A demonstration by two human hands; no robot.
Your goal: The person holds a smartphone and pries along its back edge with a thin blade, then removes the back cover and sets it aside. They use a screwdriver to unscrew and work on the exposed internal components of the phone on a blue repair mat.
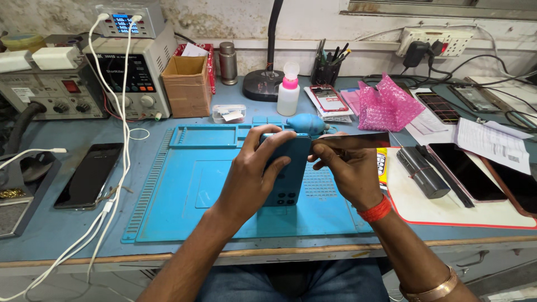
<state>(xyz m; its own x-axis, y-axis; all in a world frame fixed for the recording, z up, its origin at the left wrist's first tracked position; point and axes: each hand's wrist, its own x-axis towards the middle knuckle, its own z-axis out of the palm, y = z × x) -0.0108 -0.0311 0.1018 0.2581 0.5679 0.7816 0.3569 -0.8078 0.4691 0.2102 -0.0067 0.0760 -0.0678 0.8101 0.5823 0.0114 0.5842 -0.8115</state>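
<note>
left hand [249, 176]: mine, wrapped tight around the blue phone [290, 173], fingers over its top edge, thumb side on its left edge
blue phone: held up on edge just above the blue work mat [184, 184], over the mat's right half, back side with camera lenses facing me
right hand [349, 173]: mine, pinching a thin dark flat blade [352, 141] between fingers and thumb, red thread on the wrist
blade: lies level, its left tip touching the phone's upper right edge, right end sticking out past the mat's right side
blue air blower [309, 124]: at the mat's far edge, just behind the phone
white pump bottle [289, 92]: pink collar, beyond the mat's far edge
pink bubble wrap [387, 105]: beyond the mat's far right corner
black phone [89, 174]: flat on the bench, left of the mat, white cables [117, 184] running between them
cardboard box [187, 85]: behind the mat's far left corner
white pad with red rim [447, 210]: right of the mat, dark phones and a grey block on it
</note>
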